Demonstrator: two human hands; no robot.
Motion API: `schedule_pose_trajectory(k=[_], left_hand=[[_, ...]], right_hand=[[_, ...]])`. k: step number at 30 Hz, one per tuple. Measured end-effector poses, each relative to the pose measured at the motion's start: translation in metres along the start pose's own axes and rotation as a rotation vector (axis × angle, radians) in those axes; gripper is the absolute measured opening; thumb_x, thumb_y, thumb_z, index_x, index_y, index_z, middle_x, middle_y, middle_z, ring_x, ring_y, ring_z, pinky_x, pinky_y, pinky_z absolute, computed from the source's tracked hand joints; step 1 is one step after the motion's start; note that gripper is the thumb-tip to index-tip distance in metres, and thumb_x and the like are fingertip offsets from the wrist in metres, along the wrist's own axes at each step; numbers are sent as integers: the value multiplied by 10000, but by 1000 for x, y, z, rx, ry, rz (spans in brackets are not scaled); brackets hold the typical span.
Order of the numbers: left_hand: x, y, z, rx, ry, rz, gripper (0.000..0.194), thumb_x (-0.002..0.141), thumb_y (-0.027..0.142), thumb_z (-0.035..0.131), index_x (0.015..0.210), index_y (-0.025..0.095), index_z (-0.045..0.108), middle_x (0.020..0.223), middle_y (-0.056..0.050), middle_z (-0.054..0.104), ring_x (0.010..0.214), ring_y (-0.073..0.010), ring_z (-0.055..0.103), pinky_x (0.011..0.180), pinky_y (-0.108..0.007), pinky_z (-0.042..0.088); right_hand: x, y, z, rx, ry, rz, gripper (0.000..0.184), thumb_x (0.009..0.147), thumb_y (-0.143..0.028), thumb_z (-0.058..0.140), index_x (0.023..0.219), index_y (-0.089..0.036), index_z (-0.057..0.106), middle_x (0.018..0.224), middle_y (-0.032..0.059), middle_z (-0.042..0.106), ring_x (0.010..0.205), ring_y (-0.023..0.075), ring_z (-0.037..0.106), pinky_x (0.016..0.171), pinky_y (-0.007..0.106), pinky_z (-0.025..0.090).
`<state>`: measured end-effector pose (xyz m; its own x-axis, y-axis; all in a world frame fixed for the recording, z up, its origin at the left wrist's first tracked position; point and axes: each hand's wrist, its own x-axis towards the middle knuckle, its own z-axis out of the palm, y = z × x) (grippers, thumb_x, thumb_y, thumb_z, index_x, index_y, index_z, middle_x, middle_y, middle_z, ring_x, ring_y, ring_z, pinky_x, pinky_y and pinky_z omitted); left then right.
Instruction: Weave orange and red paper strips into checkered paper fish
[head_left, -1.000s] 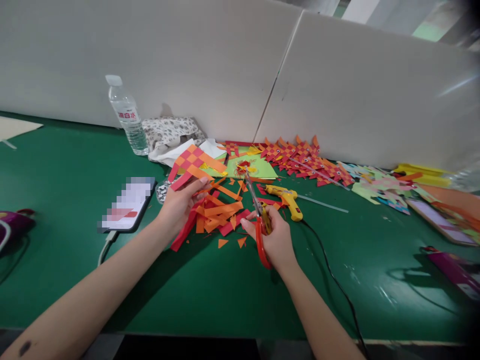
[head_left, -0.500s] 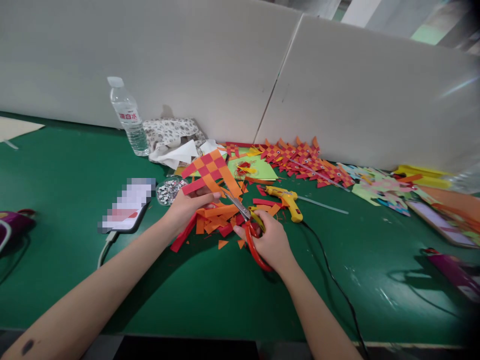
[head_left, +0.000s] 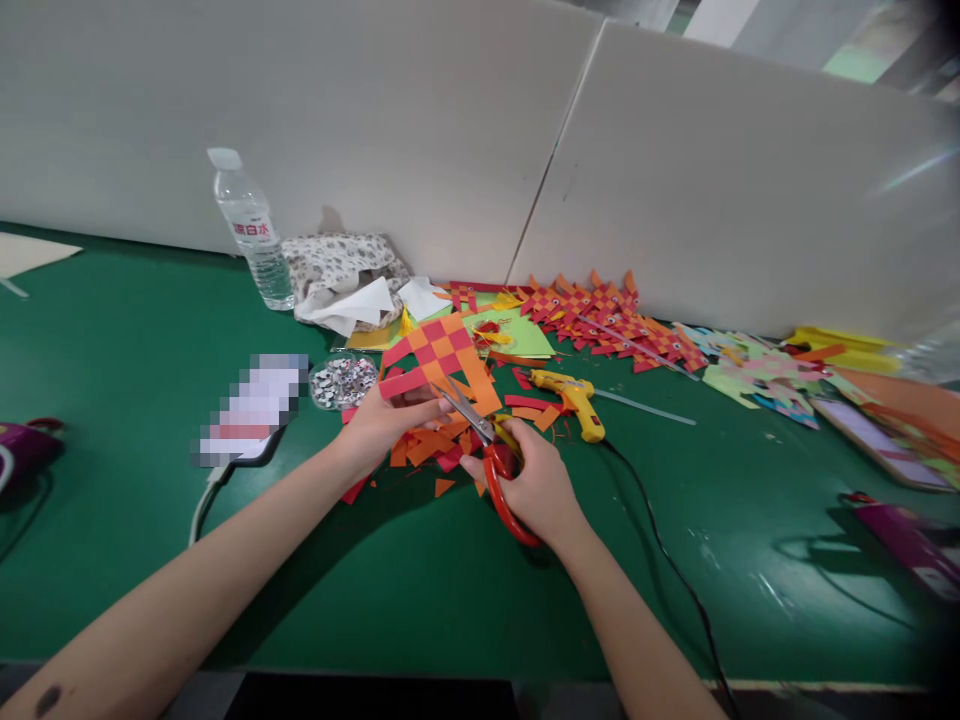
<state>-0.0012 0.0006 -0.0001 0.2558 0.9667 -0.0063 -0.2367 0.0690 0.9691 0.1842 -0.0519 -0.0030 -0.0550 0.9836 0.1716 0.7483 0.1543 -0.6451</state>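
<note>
Between the fingers and thumb of my left hand (head_left: 382, 425) is a woven paper piece (head_left: 442, 352), checked in red and orange with loose strip ends. My right hand (head_left: 541, 480) is closed around the handles of a pair of scissors (head_left: 504, 500), one loop red and the other yellowish. Their blades are parted and meet the lower edge of the woven paper, near my left fingertips. Under both hands lies a heap of orange and red paper scraps (head_left: 420, 447). A round tray of googly eyes (head_left: 343, 381) sits just left of the paper.
A yellow glue gun (head_left: 574, 400) with a black cord lies right of the scissors. Finished woven fish (head_left: 600, 315) pile along the wall. At left are a phone (head_left: 259, 405) on a cable, a water bottle (head_left: 255, 235) and a tissue pack (head_left: 341, 270). Another phone (head_left: 881, 445) lies right.
The woven paper has turned and come slightly down and right in my left hand. The scissors have shifted a little left, with their blades now at the paper's lower edge.
</note>
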Motion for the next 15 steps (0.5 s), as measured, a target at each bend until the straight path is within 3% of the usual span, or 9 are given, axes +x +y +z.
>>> schedule_pose_trajectory(k=[15], left_hand=[[-1,4,3,-69,8,-27,187,611,228,766,765,160,686,729,-20,708,617,-113,636,597,-210,503]], right_hand=[[-1,2,3,85,29,-32,327,669,-363,663,680,-218,371,577,-63,404,506,91,341,473,206,297]])
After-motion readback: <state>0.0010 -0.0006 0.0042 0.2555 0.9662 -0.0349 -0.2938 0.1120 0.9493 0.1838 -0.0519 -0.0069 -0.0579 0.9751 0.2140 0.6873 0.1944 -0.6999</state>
